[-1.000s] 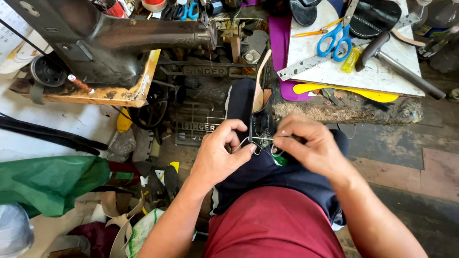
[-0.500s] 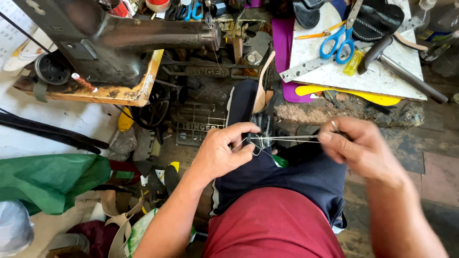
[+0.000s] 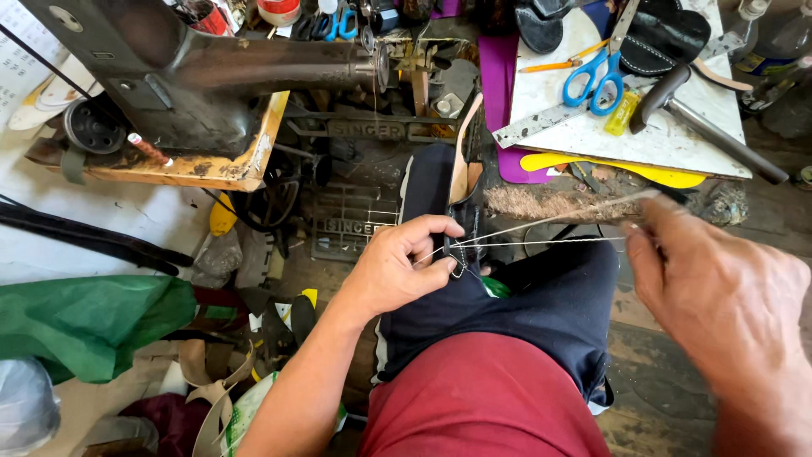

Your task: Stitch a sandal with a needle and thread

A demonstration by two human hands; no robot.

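A: Two strands of pale thread (image 3: 541, 233) run taut from the dark shoe (image 3: 440, 190) out to the right — one angled up, one nearly level.

B: Left hand (image 3: 397, 271)?

A: Curled shut on the shoe's near edge, thumb and fingers pinching where the strands meet the leather. The shoe rests upright on the lap, over the dark blue cloth (image 3: 541, 313).

B: Right hand (image 3: 727, 305)?

A: Near right, closed on the far ends of the thread, fingertips pinched; the exact hold is blurred.

B: Surroundings?

A: Sewing machine (image 3: 194, 76) far left on a worn wooden stand. Far right, a white board (image 3: 592, 131) carrying blue-handled scissors (image 3: 592, 76) and a hammer (image 3: 710, 127). Green fabric (image 3: 85, 317) near left — scraps beside it.
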